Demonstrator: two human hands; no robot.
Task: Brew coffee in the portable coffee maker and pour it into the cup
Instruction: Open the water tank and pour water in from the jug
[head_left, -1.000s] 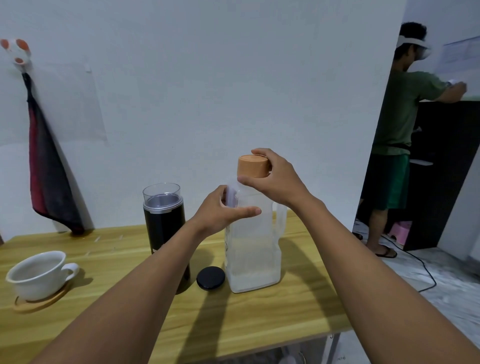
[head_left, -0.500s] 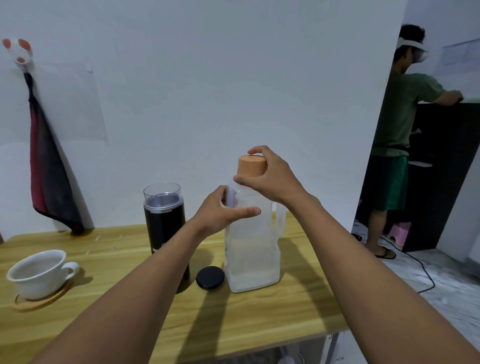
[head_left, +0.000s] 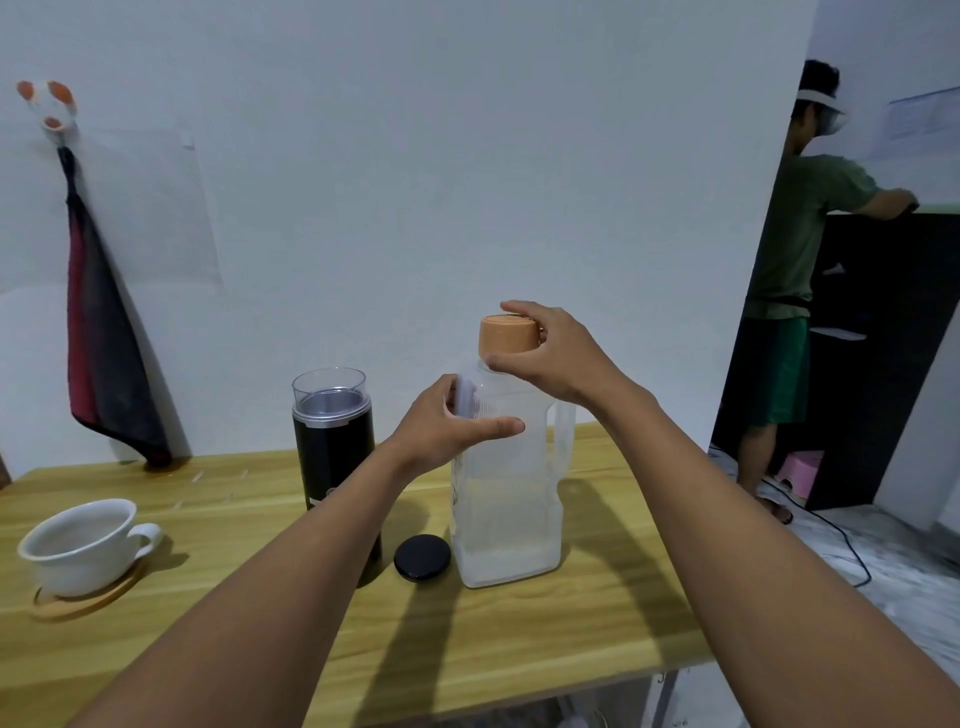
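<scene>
A clear plastic water jug (head_left: 506, 514) stands mid-table, partly filled, with an orange cap (head_left: 508, 334) on top. My right hand (head_left: 558, 358) grips that cap from the right, thumb under its lower edge. My left hand (head_left: 451, 426) holds the jug's upper body from the left. Just left of the jug stands the black portable coffee maker (head_left: 332, 447) with a clear open top. Its black round lid (head_left: 422, 557) lies flat on the table between the two. A white cup (head_left: 83, 545) sits on a wooden coaster (head_left: 91, 597) at the far left.
The wooden table (head_left: 597, 623) ends at its right edge near the jug. A dark red cloth (head_left: 104, 332) hangs from a wall hook at back left. Another person (head_left: 795, 291) stands in the doorway at right, with a cable on the floor.
My right hand's fingers have shifted round the orange cap, the thumb now lower at its base. The jug and my left hand stay where they were.
</scene>
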